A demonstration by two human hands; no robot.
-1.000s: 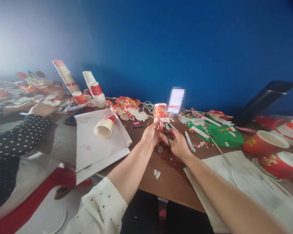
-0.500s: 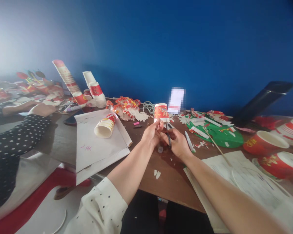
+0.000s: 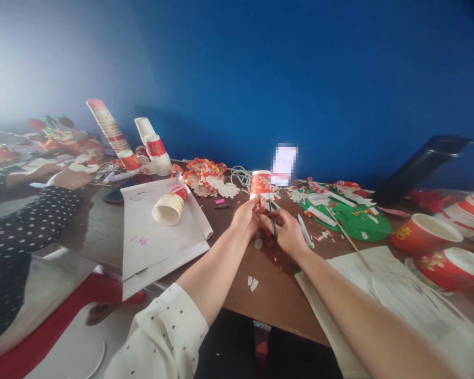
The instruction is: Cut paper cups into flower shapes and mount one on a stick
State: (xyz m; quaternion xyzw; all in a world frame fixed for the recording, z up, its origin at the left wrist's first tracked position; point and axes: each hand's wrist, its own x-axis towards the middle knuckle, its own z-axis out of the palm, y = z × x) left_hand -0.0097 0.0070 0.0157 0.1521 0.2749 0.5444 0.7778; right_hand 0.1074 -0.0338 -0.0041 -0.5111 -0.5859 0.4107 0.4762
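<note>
A red patterned paper cup (image 3: 262, 182) is at the fingertips of my left hand (image 3: 248, 217), its narrower end up and its lower edge partly covered by the fingers. My left fingers are closed at that edge. My right hand (image 3: 287, 231) grips a pair of scissors (image 3: 275, 226) by its dark handles. The blades point up and away, at the lower right edge of the cup. My fingers hide much of where blades and paper meet. Small white scraps (image 3: 253, 283) lie on the brown table (image 3: 237, 300) below my hands.
Beyond are cut red-and-white paper pieces (image 3: 205, 176) and a blurred phone screen (image 3: 284, 164). To the right are a green disc (image 3: 363, 226), a marker (image 3: 305, 231) and red cups (image 3: 426, 231). Leftward lie stacked cups (image 3: 169, 205) on a white box (image 3: 158, 252) and a person's dotted sleeve (image 3: 39, 226).
The view has shifted very slightly. Both hands keep nearly the same pose around the cup and scissors; little else differs.
</note>
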